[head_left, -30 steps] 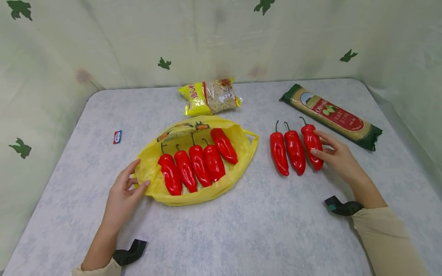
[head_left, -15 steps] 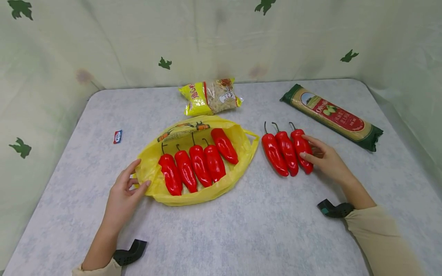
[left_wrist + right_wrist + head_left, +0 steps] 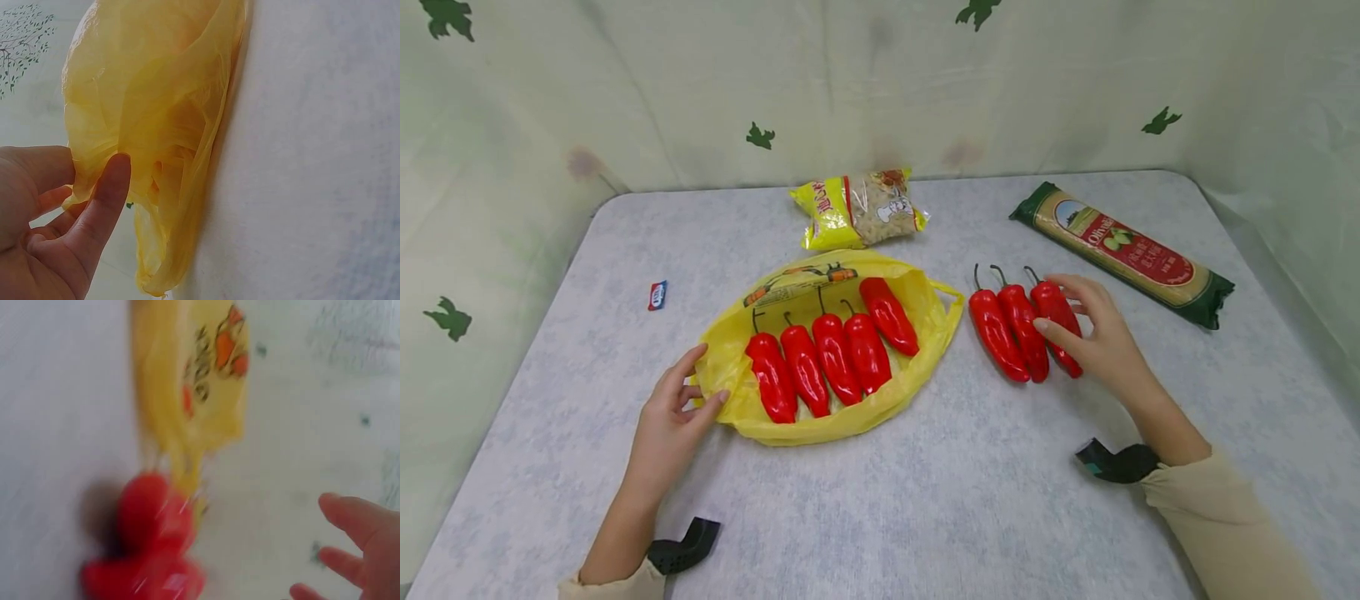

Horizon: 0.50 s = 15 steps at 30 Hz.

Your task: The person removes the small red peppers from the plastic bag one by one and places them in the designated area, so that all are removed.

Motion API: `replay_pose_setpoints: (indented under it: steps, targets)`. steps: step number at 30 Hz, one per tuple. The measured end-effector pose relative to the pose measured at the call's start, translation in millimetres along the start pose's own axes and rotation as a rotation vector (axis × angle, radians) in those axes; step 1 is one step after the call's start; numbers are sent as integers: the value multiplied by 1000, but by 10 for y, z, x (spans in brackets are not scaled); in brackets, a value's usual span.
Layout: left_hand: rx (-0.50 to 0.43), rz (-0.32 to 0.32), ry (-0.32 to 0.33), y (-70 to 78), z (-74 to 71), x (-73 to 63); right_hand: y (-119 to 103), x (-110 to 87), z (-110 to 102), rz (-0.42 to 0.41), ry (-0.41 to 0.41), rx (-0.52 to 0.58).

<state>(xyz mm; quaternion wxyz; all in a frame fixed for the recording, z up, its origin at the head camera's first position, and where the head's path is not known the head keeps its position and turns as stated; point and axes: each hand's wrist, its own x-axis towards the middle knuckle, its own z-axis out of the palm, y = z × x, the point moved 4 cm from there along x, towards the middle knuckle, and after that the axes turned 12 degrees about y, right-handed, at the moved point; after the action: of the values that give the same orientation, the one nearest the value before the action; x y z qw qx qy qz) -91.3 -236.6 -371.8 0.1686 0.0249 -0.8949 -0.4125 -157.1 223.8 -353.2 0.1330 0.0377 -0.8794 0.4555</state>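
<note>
Holds the left edge of the yellow plastic bag (image 3: 820,430) with left hand (image 3: 667,419), pinching the film between thumb and fingers. Keeps five red peppers (image 3: 835,358) inside this bag. Spreads right hand (image 3: 1101,340) over the rightmost of three red peppers (image 3: 1022,325), gripping nothing. Compared with one second ago, has brought this row closer together and nearer to the bag; in the last half second, has advanced right hand only. Probably means a row easier to handle together, but still lying outside, on the mottled table (image 3: 880,517). Farther back, leaves spaghetti pack (image 3: 1127,250) untouched.
</note>
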Motion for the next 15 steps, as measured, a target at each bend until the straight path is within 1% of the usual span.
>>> replay_pose_setpoints:
  steps: [3,5,7,9,11,15]
  targets:
    - [1,-3,0,-1,0,0,-354,-3,84,-128,16,53]
    - [4,-4,1,-1,0,1,-547,3,176,-189,10,118]
    - [3,-4,1,-1,0,2,-689,20,295,-238,-7,174]
    - [0,-3,1,-2,1,3,-777,45,441,-268,-43,237]
    - [-2,-1,1,-5,3,4,-823,71,610,-285,-91,269]
    - [-7,1,1,-11,8,4,-815,113,954,-268,-215,286]
